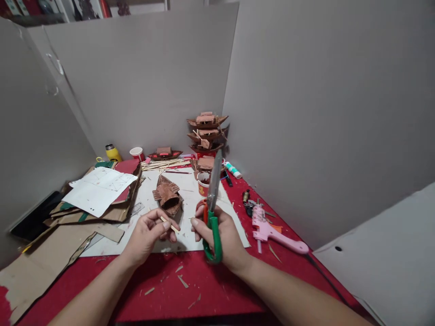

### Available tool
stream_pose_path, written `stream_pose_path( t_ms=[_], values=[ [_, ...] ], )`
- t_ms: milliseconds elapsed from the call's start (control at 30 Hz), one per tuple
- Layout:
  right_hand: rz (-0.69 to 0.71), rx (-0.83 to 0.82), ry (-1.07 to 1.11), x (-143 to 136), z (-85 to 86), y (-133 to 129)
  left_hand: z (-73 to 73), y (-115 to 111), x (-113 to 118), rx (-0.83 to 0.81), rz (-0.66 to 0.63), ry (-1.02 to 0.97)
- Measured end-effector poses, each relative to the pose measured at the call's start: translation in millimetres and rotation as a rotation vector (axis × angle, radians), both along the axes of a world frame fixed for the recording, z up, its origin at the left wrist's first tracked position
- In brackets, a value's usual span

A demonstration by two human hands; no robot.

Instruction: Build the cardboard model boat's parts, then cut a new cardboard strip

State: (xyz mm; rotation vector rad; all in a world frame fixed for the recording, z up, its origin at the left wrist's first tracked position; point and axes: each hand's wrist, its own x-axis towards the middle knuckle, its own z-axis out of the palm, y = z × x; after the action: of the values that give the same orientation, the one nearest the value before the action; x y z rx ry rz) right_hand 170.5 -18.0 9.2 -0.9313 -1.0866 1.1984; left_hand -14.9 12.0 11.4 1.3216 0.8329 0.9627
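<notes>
Between the thumb and fingers of my left hand (151,231) is a short, pale wooden stick (170,225). My right hand (222,237) holds scissors (213,217) with green and orange handles, their blades pointing up and away from me. A tiny pale bit seems to show at my right fingertips, too small to name. Just beyond my hands, a brown model boat (168,195) with an arched canopy sits on a white sheet (146,199). Behind the scissor blades stands a paper cup (203,183), partly hidden.
Stacked model boats (206,133) stand at the back, beside thin sticks (166,163). Cardboard and papers (100,190) pile up on the left. A pink glue gun (272,233) lies right. Scraps dot the red tablecloth (163,294). Grey panels enclose the table.
</notes>
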Motion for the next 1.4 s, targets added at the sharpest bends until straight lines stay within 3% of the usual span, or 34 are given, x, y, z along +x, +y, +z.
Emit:
stream_pose_path(
  t_ms=[133,467,633,967,1233,1400],
  values=[
    [-0.061,0.006,0.048,5,4.2,-1,-5.4,3,1,-0.032,-0.01,0.018],
    [-0.054,-0.017,0.18,9,7.0,-10,-11.5,3,8,-0.115,-0.085,-0.012],
    [-0.012,-0.016,0.239,10,6.1,-13,-16.4,-3,9,-0.169,-0.202,-0.022],
    [-0.08,-0.066,0.053,6,4.5,-8,-23.3,-11,9,-0.335,-0.476,-0.028],
    [-0.138,-0.043,-0.041,8,-0.4,4,-22.3,-15,11,-0.357,-0.537,0.004],
    [-0.164,0.014,-0.116,10,-8.1,7,-31.4,-19,17,-0.365,-0.494,-0.005]
  ],
)
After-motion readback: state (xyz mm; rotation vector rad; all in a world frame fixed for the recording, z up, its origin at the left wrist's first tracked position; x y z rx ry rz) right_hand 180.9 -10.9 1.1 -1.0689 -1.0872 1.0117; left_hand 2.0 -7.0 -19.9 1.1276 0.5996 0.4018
